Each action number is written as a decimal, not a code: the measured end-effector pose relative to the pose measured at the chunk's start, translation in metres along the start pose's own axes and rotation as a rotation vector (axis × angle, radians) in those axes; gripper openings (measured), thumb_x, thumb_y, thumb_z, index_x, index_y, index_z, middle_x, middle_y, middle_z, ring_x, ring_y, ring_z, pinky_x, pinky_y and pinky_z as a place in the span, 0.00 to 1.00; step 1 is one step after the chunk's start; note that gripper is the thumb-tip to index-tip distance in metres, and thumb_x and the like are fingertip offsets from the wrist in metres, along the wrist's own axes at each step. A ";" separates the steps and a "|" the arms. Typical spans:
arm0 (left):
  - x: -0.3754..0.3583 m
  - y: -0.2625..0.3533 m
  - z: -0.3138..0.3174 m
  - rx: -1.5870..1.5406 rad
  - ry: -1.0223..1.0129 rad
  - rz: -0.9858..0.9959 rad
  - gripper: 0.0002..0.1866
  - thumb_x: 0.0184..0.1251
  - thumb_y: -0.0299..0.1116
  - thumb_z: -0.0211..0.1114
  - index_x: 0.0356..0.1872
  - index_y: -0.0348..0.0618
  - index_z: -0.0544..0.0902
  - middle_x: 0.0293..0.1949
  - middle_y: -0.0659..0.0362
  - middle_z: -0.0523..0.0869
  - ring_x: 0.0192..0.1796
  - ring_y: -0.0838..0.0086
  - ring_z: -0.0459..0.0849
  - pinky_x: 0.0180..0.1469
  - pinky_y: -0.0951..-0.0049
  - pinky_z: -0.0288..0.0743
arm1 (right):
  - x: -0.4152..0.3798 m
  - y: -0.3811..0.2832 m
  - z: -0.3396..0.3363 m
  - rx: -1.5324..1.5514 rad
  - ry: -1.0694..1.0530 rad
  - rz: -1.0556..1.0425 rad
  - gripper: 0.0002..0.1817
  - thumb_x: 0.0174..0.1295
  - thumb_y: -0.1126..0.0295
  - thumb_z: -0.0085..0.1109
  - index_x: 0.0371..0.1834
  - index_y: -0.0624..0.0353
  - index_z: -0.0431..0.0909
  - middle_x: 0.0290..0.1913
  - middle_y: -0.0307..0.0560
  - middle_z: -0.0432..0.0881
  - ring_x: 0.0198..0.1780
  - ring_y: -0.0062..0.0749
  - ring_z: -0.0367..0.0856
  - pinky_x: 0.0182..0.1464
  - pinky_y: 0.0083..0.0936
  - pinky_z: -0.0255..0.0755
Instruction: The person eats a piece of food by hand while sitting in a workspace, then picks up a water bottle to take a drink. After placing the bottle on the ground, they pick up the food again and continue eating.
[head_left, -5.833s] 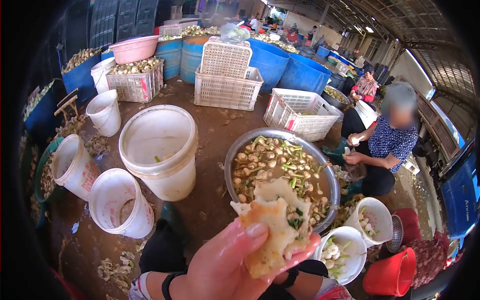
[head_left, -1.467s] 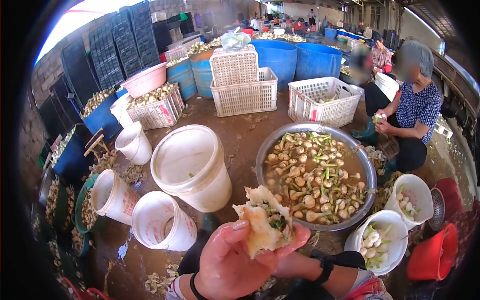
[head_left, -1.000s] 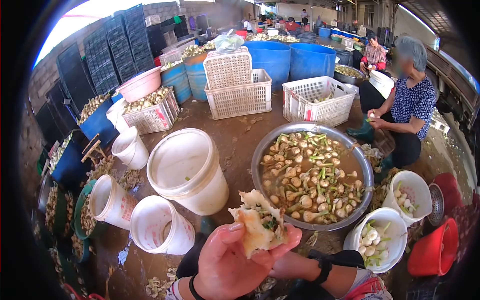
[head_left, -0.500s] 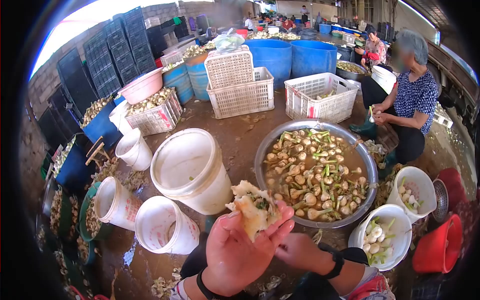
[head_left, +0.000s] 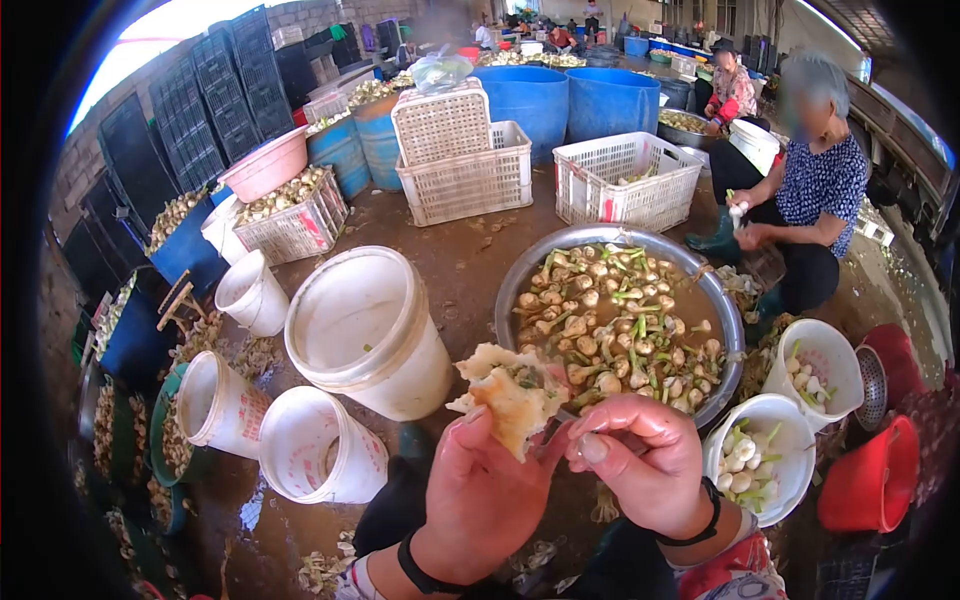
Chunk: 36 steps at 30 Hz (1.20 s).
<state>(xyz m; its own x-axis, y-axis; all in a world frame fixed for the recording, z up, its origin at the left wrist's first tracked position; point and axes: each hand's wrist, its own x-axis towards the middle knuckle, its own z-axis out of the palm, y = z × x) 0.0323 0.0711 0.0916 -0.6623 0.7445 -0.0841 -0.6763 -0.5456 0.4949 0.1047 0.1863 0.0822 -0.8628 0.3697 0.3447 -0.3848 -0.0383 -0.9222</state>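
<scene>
A torn piece of filled flatbread point(head_left: 510, 398), browned on one side with green filling showing, is held in my left hand point(head_left: 487, 495) between thumb and fingers. My right hand point(head_left: 645, 458) is pinched closed just right of it, its fingertips meeting the tips of my left fingers. Whatever the pinch holds, if anything, is too small to make out. Beyond both hands stands a wide metal basin point(head_left: 508, 290) of murky water, full of garlic bulbs point(head_left: 625, 340) with short green stems.
White buckets point(head_left: 365, 335) stand at the left. Lower right are a bucket of peeled garlic point(head_left: 765, 455) and a red bucket point(head_left: 870, 475). A seated person point(head_left: 810, 190) handles garlic beyond the basin. Crates point(head_left: 628, 180) and blue barrels point(head_left: 612, 103) line the back.
My right hand has risen from below and come up beside my left fingers in a pinch. The flatbread stays in my left hand. The view has shifted slightly.
</scene>
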 end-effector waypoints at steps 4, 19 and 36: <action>0.000 0.003 -0.003 -0.013 0.013 0.008 0.21 0.59 0.44 0.50 0.54 0.53 0.71 0.54 0.57 0.73 0.59 0.63 0.67 0.61 0.60 0.57 | 0.005 0.001 0.000 0.005 -0.072 -0.059 0.07 0.56 0.80 0.55 0.37 0.67 0.74 0.37 0.48 0.78 0.34 0.24 0.77 0.37 0.18 0.73; 0.008 0.010 -0.005 -0.035 0.007 0.085 0.18 0.62 0.47 0.47 0.47 0.53 0.77 0.52 0.60 0.77 0.59 0.66 0.68 0.61 0.53 0.55 | -0.008 -0.046 -0.019 0.005 -0.401 -0.634 0.10 0.59 0.74 0.50 0.38 0.67 0.79 0.38 0.56 0.80 0.37 0.40 0.80 0.43 0.28 0.74; 0.006 0.008 -0.004 -0.019 -0.047 0.042 0.19 0.63 0.47 0.46 0.49 0.52 0.76 0.53 0.61 0.76 0.60 0.67 0.68 0.63 0.54 0.53 | -0.013 -0.048 -0.014 0.001 -0.364 -0.981 0.08 0.57 0.76 0.51 0.32 0.69 0.80 0.37 0.57 0.79 0.37 0.37 0.80 0.35 0.25 0.77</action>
<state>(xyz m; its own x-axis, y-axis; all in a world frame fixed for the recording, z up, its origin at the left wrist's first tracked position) 0.0221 0.0698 0.0918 -0.6743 0.7381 -0.0225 -0.6547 -0.5835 0.4805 0.1395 0.1965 0.1195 -0.2185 -0.0626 0.9738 -0.9696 0.1269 -0.2094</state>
